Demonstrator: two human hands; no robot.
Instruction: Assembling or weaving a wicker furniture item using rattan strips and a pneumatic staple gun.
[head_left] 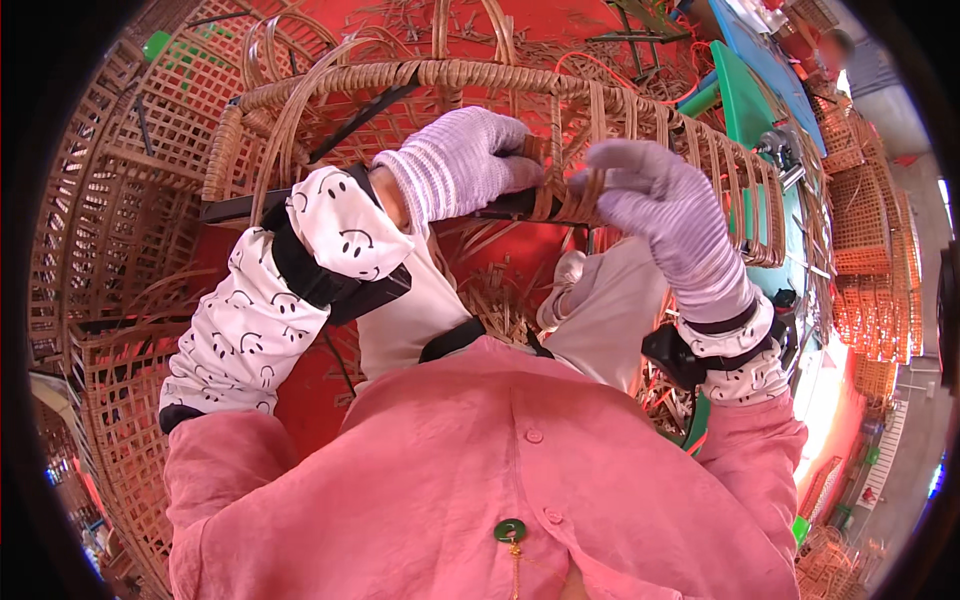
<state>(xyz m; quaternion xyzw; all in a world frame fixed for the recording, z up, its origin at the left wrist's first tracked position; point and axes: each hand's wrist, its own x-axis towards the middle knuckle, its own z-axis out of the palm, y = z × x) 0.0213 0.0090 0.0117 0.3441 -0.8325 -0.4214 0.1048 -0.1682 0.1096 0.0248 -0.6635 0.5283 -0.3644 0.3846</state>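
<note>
Across my lap level lies a brown wicker basket (440,75) with an open lattice and a thick wrapped rim. My left hand (460,165), in a striped lilac knit glove, closes its fingers on the cane wrapping at the basket's lower edge; the fingertips are partly hidden. Just to the right, my right hand (655,195), gloved alike, has its fingers curled around a flat cane strip (592,190) at the same edge. Loops of cane (600,110) run between rim and lower edge near both hands. A dark bar (360,120) crosses inside the basket.
Lattice baskets (140,240) are stacked at left, and more wicker baskets (865,240) stand at far right. A green plastic chair (740,95) is beyond my right hand. Cane offcuts (495,285) litter the red floor (315,385) between and around my feet.
</note>
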